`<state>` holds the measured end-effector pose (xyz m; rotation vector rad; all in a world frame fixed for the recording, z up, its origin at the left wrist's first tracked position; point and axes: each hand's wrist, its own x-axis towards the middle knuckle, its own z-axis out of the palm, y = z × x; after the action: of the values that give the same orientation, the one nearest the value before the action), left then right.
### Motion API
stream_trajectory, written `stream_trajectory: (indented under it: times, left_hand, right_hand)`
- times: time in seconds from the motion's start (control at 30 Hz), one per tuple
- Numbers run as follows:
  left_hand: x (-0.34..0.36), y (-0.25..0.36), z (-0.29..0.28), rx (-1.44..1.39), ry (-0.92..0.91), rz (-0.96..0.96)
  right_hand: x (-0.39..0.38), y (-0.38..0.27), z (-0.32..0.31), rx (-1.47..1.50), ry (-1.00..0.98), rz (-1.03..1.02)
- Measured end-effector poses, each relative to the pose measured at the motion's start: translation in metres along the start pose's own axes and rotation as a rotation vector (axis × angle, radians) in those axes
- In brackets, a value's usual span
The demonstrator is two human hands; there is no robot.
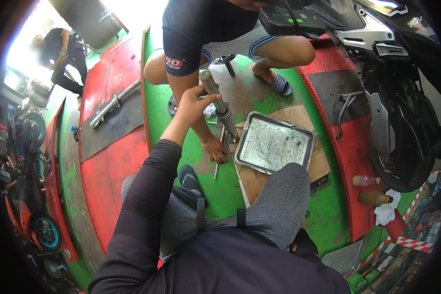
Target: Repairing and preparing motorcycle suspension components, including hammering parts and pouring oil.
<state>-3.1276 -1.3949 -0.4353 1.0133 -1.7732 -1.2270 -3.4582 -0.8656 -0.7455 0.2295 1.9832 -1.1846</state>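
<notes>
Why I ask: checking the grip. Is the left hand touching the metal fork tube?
Touching. The head view shows the left hand with fingers wrapped against the upright fork tube.

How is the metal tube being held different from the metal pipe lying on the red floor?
The tube stands tilted, gripped near its top by the left hand; the pipe lies flat, untouched. The tube's foot rests beside the metal tray; the pipe lies far to the left of it. The tube looks thicker. Both are long, grey metal.

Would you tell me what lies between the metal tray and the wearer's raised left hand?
In the head view, the grey fork tube stands between the metal tray and the left hand, which grips its upper part; a co-worker's hand rests at its foot.
</notes>
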Motion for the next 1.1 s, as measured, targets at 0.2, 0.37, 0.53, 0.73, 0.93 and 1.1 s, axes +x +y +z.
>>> stream_trajectory:
  times: [0.2,0.37,0.53,0.73,0.93,1.1]
  left_hand:
    - [0.008,0.019,0.016,0.151,-0.017,-0.069]
    - [0.006,0.035,0.018,0.376,-0.106,0.048]
    - [0.000,0.049,0.025,0.415,-0.141,0.003]
    - [-0.009,0.055,0.032,0.436,-0.104,-0.003]
    - [-0.028,-0.043,0.009,-0.089,-0.148,-0.002]
    - [-0.119,-0.204,0.035,0.367,-0.064,-0.602]
  right_hand:
    - [0.005,-0.023,-0.019,-0.682,0.071,-0.292]
    - [0.009,-0.134,0.023,-0.554,0.431,-0.567]
    - [-0.062,-0.297,0.113,-0.056,-0.016,-0.935]
    - [-0.188,-0.340,0.278,-0.488,-0.609,-1.407]
    - [-0.199,-0.334,0.345,-0.438,-0.576,-1.363]
    - [-0.192,-0.338,0.355,-0.369,-0.588,-1.359]
